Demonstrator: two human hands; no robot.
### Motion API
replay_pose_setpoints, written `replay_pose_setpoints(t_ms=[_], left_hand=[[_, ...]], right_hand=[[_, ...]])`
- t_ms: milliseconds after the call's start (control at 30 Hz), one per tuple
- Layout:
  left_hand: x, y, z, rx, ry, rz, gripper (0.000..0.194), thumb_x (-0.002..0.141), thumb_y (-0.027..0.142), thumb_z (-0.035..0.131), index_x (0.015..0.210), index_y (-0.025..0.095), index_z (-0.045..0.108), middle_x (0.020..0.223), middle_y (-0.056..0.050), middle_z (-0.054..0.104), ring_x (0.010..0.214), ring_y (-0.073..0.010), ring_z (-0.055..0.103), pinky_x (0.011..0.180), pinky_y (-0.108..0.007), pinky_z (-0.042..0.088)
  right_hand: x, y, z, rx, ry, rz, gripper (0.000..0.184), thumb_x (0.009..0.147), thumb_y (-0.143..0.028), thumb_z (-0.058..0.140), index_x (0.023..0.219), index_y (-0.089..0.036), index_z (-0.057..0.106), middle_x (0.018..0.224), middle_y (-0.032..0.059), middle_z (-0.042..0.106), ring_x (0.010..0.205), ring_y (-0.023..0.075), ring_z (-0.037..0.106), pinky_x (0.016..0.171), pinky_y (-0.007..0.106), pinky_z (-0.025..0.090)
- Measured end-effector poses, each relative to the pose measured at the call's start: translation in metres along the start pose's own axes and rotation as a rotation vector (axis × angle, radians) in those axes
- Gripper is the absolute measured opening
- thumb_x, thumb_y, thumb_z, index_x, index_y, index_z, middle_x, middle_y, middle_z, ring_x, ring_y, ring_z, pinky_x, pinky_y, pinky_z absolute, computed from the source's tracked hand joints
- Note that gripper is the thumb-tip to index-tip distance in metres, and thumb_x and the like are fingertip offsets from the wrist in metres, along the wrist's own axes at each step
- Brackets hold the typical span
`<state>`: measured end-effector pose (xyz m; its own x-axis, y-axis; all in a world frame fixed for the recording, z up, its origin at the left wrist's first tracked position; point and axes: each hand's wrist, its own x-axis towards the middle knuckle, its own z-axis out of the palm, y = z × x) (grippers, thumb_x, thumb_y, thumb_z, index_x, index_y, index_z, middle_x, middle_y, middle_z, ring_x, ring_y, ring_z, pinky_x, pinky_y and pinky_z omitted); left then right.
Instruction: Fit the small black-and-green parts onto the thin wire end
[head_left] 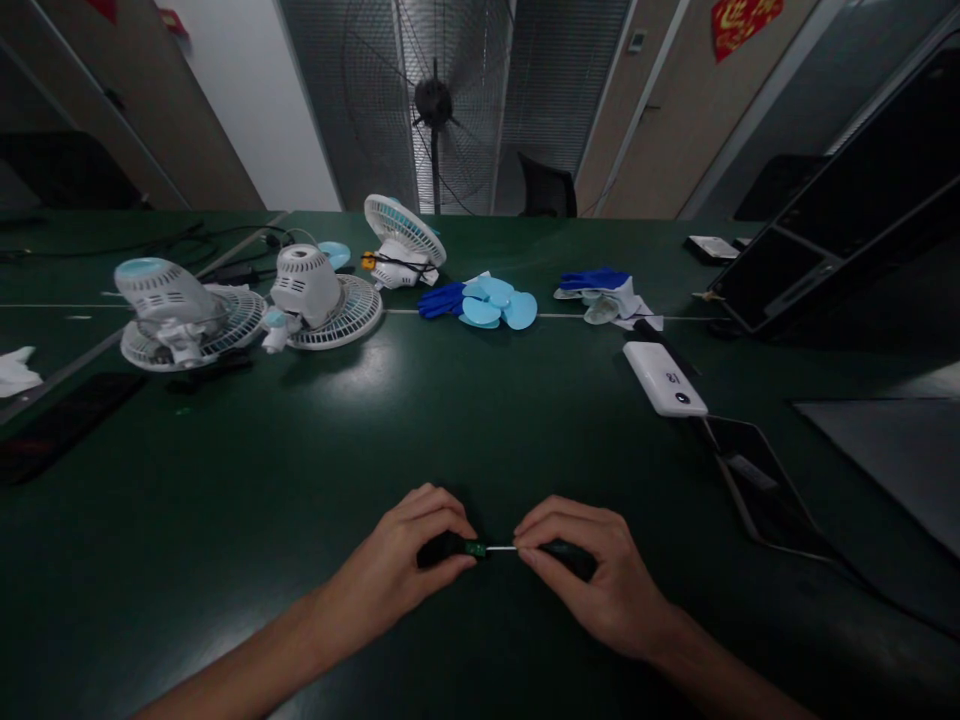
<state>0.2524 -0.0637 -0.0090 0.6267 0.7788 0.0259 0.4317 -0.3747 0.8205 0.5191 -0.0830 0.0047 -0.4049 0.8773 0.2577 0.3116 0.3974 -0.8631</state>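
Note:
My left hand (420, 545) is closed around a small dark piece with a green end (475, 548), its fingers pinching it from both sides. From the right, my right hand (581, 560) grips a screwdriver (570, 557) with a dark handle. The screwdriver's thin bright shaft lies level and points left, with my right fingertips at its near part. Its tip meets the green end, but whether it sits inside cannot be made out. Both hands are low over the dark green table (337, 440), near the bottom middle of the head view.
White fan parts (326, 300) stand at the back left, beside another fan head (405, 240). Light blue fan blades (499, 303) lie near blue-and-white gloves (600, 290). At the right are a white box-like device (665, 378), a dark phone (765, 485) and a grey panel (892, 460).

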Motion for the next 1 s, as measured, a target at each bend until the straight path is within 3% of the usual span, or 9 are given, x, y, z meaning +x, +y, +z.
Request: replay_pose_setpoints(t_ms=[167,367,500,633,767,1000], left_hand=[[0.000,-0.001,0.001,0.034,-0.005,0.010,0.014,0.098,0.031,0.067,0.110,0.026,0.069,0.112,-0.004,0.067,0.108,-0.0198,0.060,0.096,-0.037,0.046],[-0.002,-0.002,0.001,0.076,-0.018,0.028,0.015,0.099,0.033,0.065,0.112,0.026,0.068,0.114,-0.004,0.067,0.110,-0.0200,0.060,0.097,-0.037,0.048],[-0.010,0.002,-0.004,0.190,-0.093,0.094,0.024,0.101,0.032,0.061,0.125,0.028,0.064,0.128,-0.006,0.063,0.120,-0.0219,0.057,0.105,-0.040,0.048],[-0.023,0.000,-0.017,0.244,-0.160,0.100,0.029,0.105,0.025,0.051,0.131,0.031,0.064,0.131,-0.006,0.062,0.119,-0.0201,0.059,0.103,-0.035,0.051],[-0.034,-0.028,-0.051,0.279,-0.047,0.000,0.032,0.107,0.030,0.047,0.132,0.032,0.066,0.128,-0.007,0.064,0.118,-0.0202,0.062,0.103,-0.032,0.053],[-0.062,-0.105,-0.158,0.466,0.356,-0.368,0.045,0.098,0.055,0.052,0.123,0.022,0.071,0.128,-0.009,0.067,0.113,-0.0269,0.066,0.100,-0.036,0.052]], right_hand=[[0.005,0.001,0.003,0.160,0.109,0.045,0.013,0.093,-0.012,0.073,0.091,-0.023,0.080,0.093,0.0041,0.080,0.087,0.0193,0.077,0.081,0.031,0.059],[0.006,0.000,0.004,0.148,0.097,0.039,0.013,0.093,-0.011,0.073,0.092,-0.022,0.080,0.093,0.0050,0.080,0.086,0.0201,0.077,0.080,0.032,0.058],[0.005,0.001,0.003,0.135,0.112,0.049,0.012,0.093,-0.013,0.073,0.090,-0.022,0.080,0.092,0.0050,0.079,0.086,0.0205,0.076,0.079,0.033,0.059],[0.006,0.000,0.002,0.136,0.121,0.066,0.011,0.094,-0.015,0.073,0.090,-0.022,0.080,0.091,0.0050,0.079,0.085,0.0209,0.076,0.079,0.034,0.059],[0.006,-0.001,0.002,0.136,0.117,0.091,0.011,0.093,-0.015,0.073,0.090,-0.022,0.080,0.092,0.0054,0.080,0.086,0.0217,0.076,0.079,0.035,0.060],[0.006,-0.002,0.002,0.146,0.103,0.103,0.011,0.093,-0.014,0.073,0.091,-0.022,0.081,0.093,0.0053,0.079,0.088,0.0213,0.076,0.081,0.034,0.059]])
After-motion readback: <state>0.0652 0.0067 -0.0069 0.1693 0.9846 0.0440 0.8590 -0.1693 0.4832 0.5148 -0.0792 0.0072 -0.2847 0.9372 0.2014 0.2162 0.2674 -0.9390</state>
